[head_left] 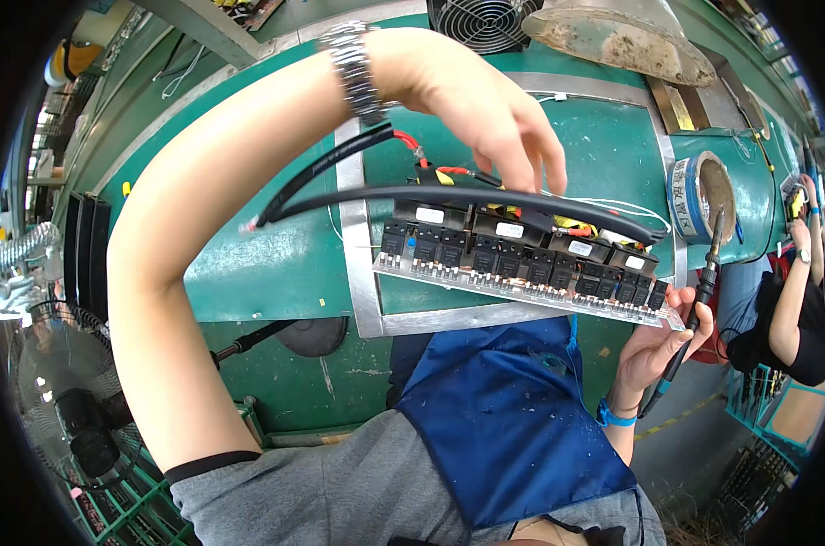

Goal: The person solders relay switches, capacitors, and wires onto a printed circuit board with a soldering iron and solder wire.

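Observation:
A long circuit board (522, 293) with rows of black components is tilted above the bench. A thick black cable (385, 194) lies across its top, and a black sleeve with red wire (410, 141) bends behind it. My left hand (485, 114) reaches over from the far side, fingers curled down against the board's back; its fingertips are hidden behind the cable. My right hand (667, 341) is closed around a soldering iron (704, 289), its tip pointing up and away. The same hand's fingers also touch the board's right corner.
A metal frame (367, 300) edges the green bench mat (603, 136). A blue-and-white roll (702, 196) stands at the right. At the back are a fan (485, 20) and a dirty hood (617, 41). Another fan (76, 400) is at left; a co-worker (785, 309) sits right.

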Tool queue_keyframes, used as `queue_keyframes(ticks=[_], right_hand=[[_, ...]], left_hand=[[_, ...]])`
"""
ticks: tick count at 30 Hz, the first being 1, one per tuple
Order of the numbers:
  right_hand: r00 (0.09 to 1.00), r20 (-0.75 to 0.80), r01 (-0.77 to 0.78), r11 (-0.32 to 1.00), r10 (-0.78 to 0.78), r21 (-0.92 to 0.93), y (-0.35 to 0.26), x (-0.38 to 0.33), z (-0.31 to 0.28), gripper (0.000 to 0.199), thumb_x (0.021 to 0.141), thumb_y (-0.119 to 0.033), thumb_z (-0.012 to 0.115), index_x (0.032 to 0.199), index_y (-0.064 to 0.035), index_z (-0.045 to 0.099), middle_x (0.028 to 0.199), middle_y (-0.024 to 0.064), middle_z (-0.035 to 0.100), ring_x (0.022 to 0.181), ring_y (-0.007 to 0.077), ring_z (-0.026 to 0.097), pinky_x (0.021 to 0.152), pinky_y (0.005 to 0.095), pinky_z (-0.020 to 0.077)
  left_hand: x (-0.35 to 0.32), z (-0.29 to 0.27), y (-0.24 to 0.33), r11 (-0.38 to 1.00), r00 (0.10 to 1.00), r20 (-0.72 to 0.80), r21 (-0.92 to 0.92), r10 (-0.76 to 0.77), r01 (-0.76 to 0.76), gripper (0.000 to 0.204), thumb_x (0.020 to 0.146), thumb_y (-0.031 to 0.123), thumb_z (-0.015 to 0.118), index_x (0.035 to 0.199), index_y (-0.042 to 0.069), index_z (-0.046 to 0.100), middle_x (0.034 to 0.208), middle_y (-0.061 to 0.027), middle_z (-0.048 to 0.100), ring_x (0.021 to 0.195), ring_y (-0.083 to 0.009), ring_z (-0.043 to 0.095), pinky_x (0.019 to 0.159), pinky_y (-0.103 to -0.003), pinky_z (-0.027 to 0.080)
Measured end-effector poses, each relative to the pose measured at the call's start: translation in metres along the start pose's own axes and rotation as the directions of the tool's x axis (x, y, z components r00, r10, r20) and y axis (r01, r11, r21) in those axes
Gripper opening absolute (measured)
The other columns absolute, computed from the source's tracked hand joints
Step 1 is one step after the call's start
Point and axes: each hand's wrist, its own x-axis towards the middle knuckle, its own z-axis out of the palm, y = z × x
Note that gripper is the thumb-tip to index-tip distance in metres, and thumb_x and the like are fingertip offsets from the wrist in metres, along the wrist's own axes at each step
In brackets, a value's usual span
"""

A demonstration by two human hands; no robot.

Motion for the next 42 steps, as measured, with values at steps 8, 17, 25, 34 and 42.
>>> queue_keyframes(ticks=[8,17,25,34,42], right_hand=[[1.000,0.021,0.006,1.000,-0.006,0.006,0.002,0.001,-0.001,0.042,0.098,-0.036,0.054,0.127,-0.0094,0.040,0.120,0.0137,0.051,0.105,0.0223,0.052,0.102,0.0467,0.0397],[0.998,-0.017,0.061,0.998,-0.060,0.027,0.034,0.053,0.007,0.028,0.101,-0.015,0.049,0.124,-0.0026,0.042,0.120,0.0170,0.057,0.108,0.0253,0.060,0.104,0.0452,0.0431],[0.999,0.012,0.036,0.997,-0.037,0.064,0.030,0.064,0.020,0.028,0.101,-0.017,0.049,0.123,-0.0020,0.044,0.118,0.0170,0.057,0.107,0.0241,0.061,0.100,0.0411,0.0464],[0.999,0.018,0.026,0.998,-0.027,0.059,0.030,0.071,0.024,0.026,0.102,-0.017,0.047,0.123,-0.0019,0.045,0.118,0.0170,0.057,0.106,0.0232,0.061,0.101,0.0415,0.0461],[1.000,0.006,0.022,0.999,-0.023,0.043,0.030,0.071,0.025,0.027,0.102,-0.018,0.047,0.124,-0.0024,0.045,0.119,0.0173,0.056,0.106,0.0227,0.061,0.102,0.0419,0.0456]], left_hand=[[0.015,0.016,-0.009,0.994,0.996,-0.071,0.094,-0.050,0.056,0.064,0.078,0.042,0.077,0.119,-0.004,0.060,0.103,-0.0097,0.068,0.081,-0.0141,0.063,0.069,-0.028,0.050],[0.006,0.040,-0.005,0.990,0.934,-0.344,0.065,-0.099,0.129,0.066,0.076,0.042,0.078,0.120,-0.004,0.061,0.098,-0.0046,0.067,0.070,-0.0070,0.061,0.061,-0.025,0.048],[0.001,0.034,-0.016,0.995,0.933,-0.347,-0.031,-0.098,0.093,0.061,0.077,0.046,0.077,0.113,-0.002,0.066,0.089,-0.0020,0.069,0.075,-0.0067,0.061,0.065,-0.023,0.047],[0.003,0.026,-0.023,0.993,0.946,-0.301,-0.037,-0.117,0.111,0.063,0.078,0.052,0.074,0.111,-0.002,0.067,0.096,-0.0060,0.069,0.085,-0.0120,0.061,0.078,-0.026,0.047],[0.011,0.023,-0.015,0.989,0.970,-0.200,-0.077,-0.138,0.125,0.075,0.077,0.056,0.073,0.119,-0.005,0.060,0.103,-0.0107,0.067,0.091,-0.0164,0.061,0.085,-0.029,0.047]])
